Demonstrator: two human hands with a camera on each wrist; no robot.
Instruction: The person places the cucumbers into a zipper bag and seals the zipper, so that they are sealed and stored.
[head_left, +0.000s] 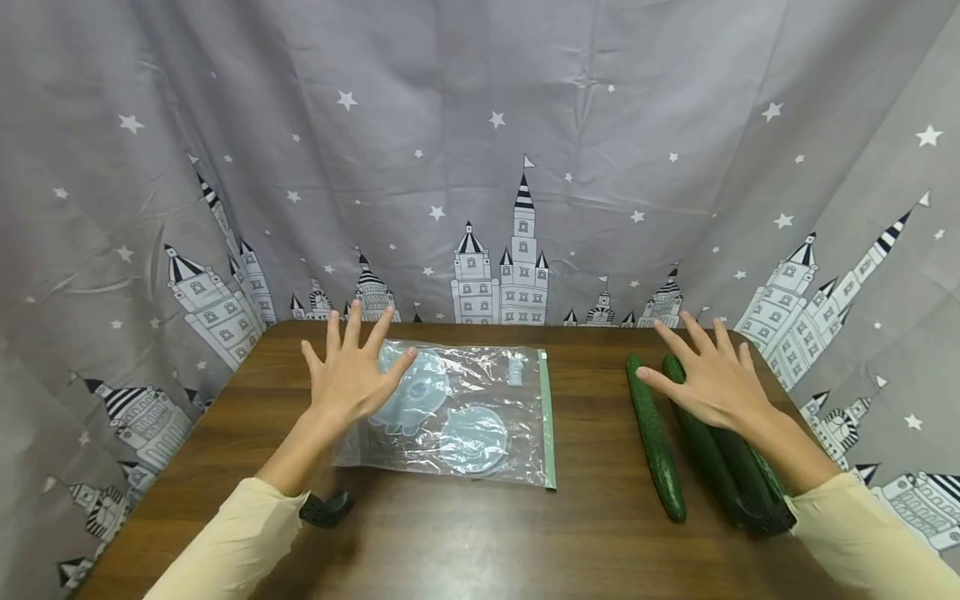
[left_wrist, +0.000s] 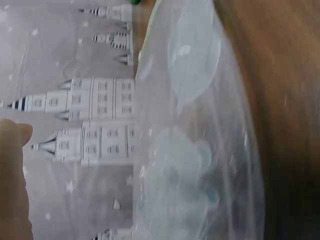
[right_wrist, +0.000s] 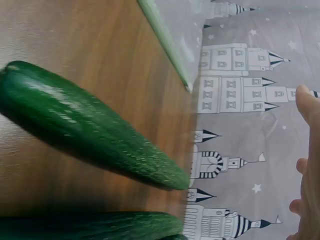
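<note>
My left hand (head_left: pixel 347 373) is spread with straight fingers above the left end of a clear plastic zip bag (head_left: pixel 480 379) with a green edge strip. Pale, translucent flat pieces lie inside the bag; one is a round disc (head_left: pixel 474 440), another has a scalloped outline (head_left: pixel 412 392). On the right, my right hand (head_left: pixel 712 383), fingers also spread, hovers over several green cucumbers. One cucumber (head_left: pixel 656 442) lies a little apart, left of the others (head_left: pixel 705 454), which the right forearm partly covers. The right wrist view shows the nearest cucumber (right_wrist: pixel 90 125) and fingers at the edge. Neither hand holds anything.
Everything lies on a dark brown wooden table (head_left: pixel 465 542). Behind it and at both sides hangs a grey curtain (head_left: pixel 585 183) printed with castles and stars. A black strap piece (head_left: pixel 326 508) sits at the left wrist.
</note>
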